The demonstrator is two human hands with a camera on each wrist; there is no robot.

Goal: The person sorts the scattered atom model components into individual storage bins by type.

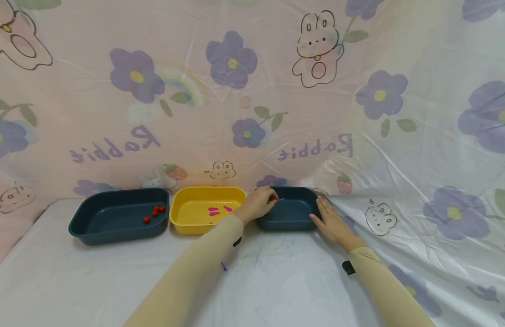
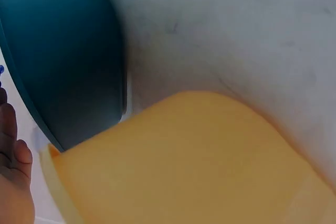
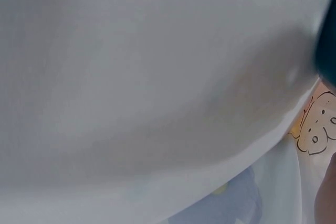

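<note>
My left hand [image 1: 256, 205] is over the left end of the right dark blue tray [image 1: 291, 225]. Its fingertips pinch a small thin purple piece [image 1: 281, 199], whose end pokes out over the tray; its kind is too small to tell. In the left wrist view, part of the hand [image 2: 13, 166] appears at the left edge, with a bit of the blue-purple piece [image 2: 1, 70] above it. My right hand [image 1: 333, 223] rests against the right end of the same tray, fingers straight along its rim. Only a sliver of that hand [image 3: 326, 198] enters the right wrist view.
A yellow tray [image 1: 188, 230] with several pink pieces [image 1: 213, 211] stands in the middle, partly behind the left forearm. Left of it, another dark blue tray [image 1: 117, 236] holds several small red pieces [image 1: 155, 212]. One small purple piece [image 1: 224, 266] lies on the white cloth beside the left sleeve.
</note>
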